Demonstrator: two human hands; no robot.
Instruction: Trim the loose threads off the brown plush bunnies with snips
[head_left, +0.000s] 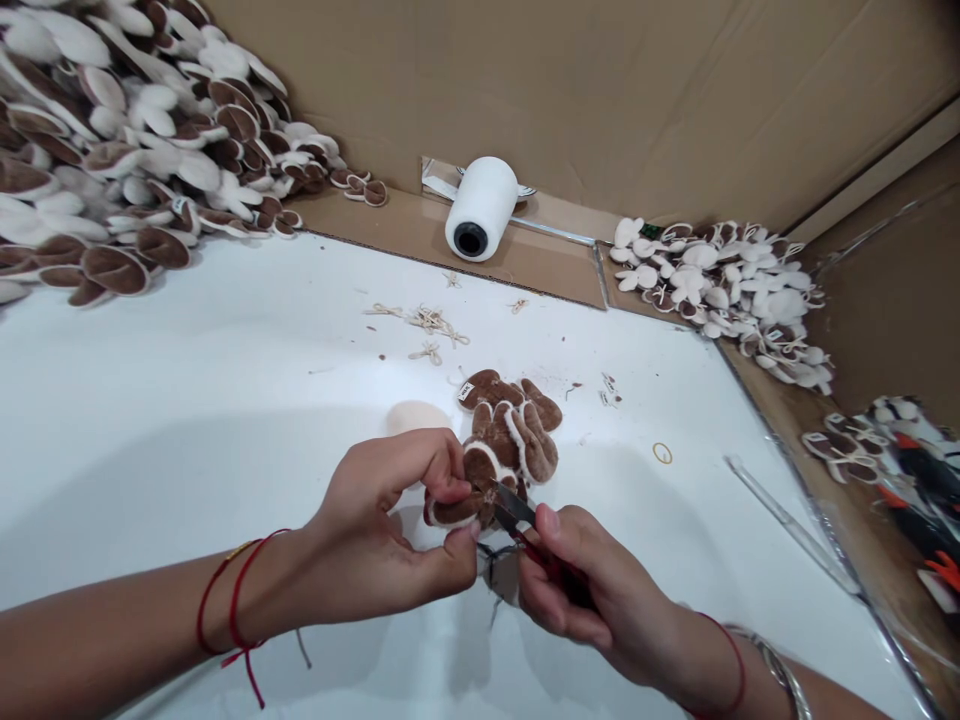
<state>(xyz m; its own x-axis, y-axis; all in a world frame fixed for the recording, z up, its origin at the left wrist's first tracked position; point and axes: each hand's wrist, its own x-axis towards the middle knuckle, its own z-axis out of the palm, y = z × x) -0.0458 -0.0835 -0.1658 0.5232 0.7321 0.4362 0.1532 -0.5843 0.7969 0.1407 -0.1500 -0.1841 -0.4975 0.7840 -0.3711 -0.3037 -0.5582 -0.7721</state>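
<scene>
My left hand (382,525) pinches a brown plush piece with white edging (454,513) between thumb and fingertips. In my right hand (611,590) is a pair of thread snips (517,505) with dark blades and a red handle. The blade tips touch or nearly touch the plush piece beside my left fingertips; I cannot tell whether they cut anything. Just beyond, more brown plush pieces (495,430) lie on the white table, one with a small white label (466,391). Dark threads (491,560) hang below the held piece.
A large heap of brown and white plush pieces (150,160) fills the back left. A smaller heap (720,275) sits at the right. Between them lies a white roll (484,205). Cream string bows (431,320), a yellow ring (662,453) and a clear strip (791,520) are on the table.
</scene>
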